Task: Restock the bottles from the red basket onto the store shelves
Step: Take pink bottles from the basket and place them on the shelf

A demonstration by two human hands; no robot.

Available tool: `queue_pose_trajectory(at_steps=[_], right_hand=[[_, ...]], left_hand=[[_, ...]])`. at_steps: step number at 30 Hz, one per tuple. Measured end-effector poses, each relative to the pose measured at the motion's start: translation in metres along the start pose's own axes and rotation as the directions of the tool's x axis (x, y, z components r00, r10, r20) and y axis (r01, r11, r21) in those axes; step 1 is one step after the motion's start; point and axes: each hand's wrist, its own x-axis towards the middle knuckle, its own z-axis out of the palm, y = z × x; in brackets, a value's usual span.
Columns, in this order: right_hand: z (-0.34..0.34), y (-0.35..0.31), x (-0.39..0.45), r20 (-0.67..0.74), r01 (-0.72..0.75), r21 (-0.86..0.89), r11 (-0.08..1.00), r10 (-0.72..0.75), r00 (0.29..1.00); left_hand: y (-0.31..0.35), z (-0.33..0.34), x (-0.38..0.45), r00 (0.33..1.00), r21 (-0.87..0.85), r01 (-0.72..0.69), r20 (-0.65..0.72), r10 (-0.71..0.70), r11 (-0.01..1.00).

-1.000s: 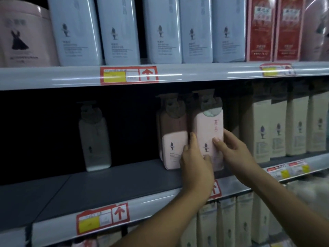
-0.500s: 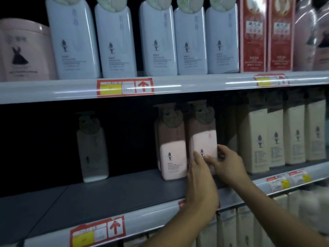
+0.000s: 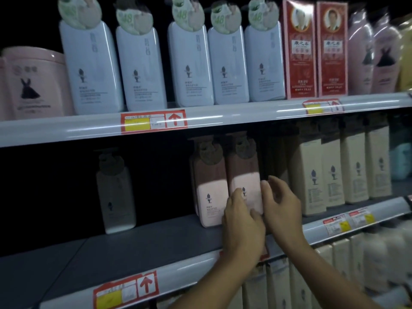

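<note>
A pink pump bottle (image 3: 244,175) stands upright on the middle shelf (image 3: 138,248), close against a second pink bottle (image 3: 209,181) on its left. My left hand (image 3: 243,230) lies over the lower front of the right-hand bottle, with a finger and the thumb pressed on it. My right hand (image 3: 282,210) is just beside that bottle's right edge; its fingers are spread and blurred. A lone pale bottle (image 3: 116,192) stands further left on the same shelf. The red basket is out of view.
Cream bottles (image 3: 334,172) fill the shelf to the right. The top shelf (image 3: 223,117) carries white-blue bottles (image 3: 142,68), red boxes (image 3: 314,50) and pink tubs (image 3: 33,85). More cream bottles (image 3: 334,264) stand on the shelf below. Bare dark shelf lies between the pale and pink bottles.
The pink bottle has gone from the shelf's front edge back beside its twin. My right hand's fingers have spread off its side. The view has tilted upward.
</note>
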Motion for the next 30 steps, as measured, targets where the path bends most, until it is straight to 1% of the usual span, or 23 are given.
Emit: queue_pose_trajectory(at_steps=[2, 6, 11, 14, 17, 19, 21, 23, 25, 26, 27, 28, 29, 30], right_hand=[[-0.004, -0.021, -0.022, -0.002, 0.025, 0.064, 0.998, -0.025, 1.0], [-0.017, -0.056, -0.055, 0.02, -0.031, 0.117, 0.993, 0.029, 0.999], [-0.034, -0.098, -0.116, 0.043, -0.097, 0.156, 0.983, 0.091, 0.995], [-0.035, -0.109, -0.173, 0.101, -0.163, 0.181, 0.97, 0.146, 0.984], [-0.025, -0.104, -0.243, 0.261, -0.247, 0.176, 0.953, 0.197, 0.945], [-0.007, -0.095, -0.289, 0.402, -0.282, 0.128, 0.951, 0.21, 0.891], [0.014, -0.073, -0.347, 0.515, -0.289, 0.071, 0.955, 0.213, 0.831], [0.028, -0.044, -0.41, 0.574, -0.272, 0.032, 0.962, 0.205, 0.793], [0.039, -0.025, -0.459, 0.636, -0.175, -0.016, 0.984, 0.146, 0.758], [0.044, -0.024, -0.478, 0.689, -0.128, -0.011, 0.992, 0.1, 0.718], [0.047, -0.025, -0.493, 0.77, -0.061, 0.008, 0.998, 0.033, 0.637], [0.05, -0.025, -0.505, 0.851, 0.053, 0.027, 0.998, -0.051, 0.523], [0.054, -0.023, -0.514, 0.917, 0.173, 0.044, 0.984, -0.108, 0.384], [0.059, -0.019, -0.522, 0.965, 0.259, 0.038, 0.965, -0.104, 0.243]], left_hand=[[0.002, -0.009, -0.001, 0.998, -0.078, -0.026, -0.05, 0.022, 0.997], [0.006, -0.03, -0.014, 0.994, -0.196, -0.056, -0.099, 0.037, 0.979], [0.005, -0.078, -0.056, 0.992, -0.283, -0.125, -0.059, 0.113, 0.951], [-0.019, -0.116, -0.099, 0.99, -0.291, -0.138, -0.018, 0.139, 0.947], [-0.073, -0.154, -0.155, 0.998, -0.279, -0.06, 0.012, 0.066, 0.958], [-0.123, -0.18, -0.201, 1.0, -0.245, 0.005, 0.009, -0.003, 0.97], [-0.179, -0.208, -0.26, 0.991, -0.152, 0.131, 0.023, -0.129, 0.98], [-0.232, -0.241, -0.323, 0.965, -0.041, 0.26, 0.048, -0.258, 0.965], [-0.273, -0.277, -0.382, 0.918, 0.047, 0.383, 0.089, -0.386, 0.923], [-0.288, -0.295, -0.409, 0.88, 0.097, 0.452, 0.114, -0.461, 0.887], [-0.299, -0.312, -0.435, 0.836, 0.143, 0.514, 0.138, -0.531, 0.846], [-0.307, -0.328, -0.459, 0.793, 0.189, 0.563, 0.152, -0.59, 0.805], [-0.314, -0.344, -0.479, 0.758, 0.227, 0.598, 0.15, -0.634, 0.769], [-0.32, -0.357, -0.496, 0.732, 0.26, 0.622, 0.139, -0.666, 0.738]])
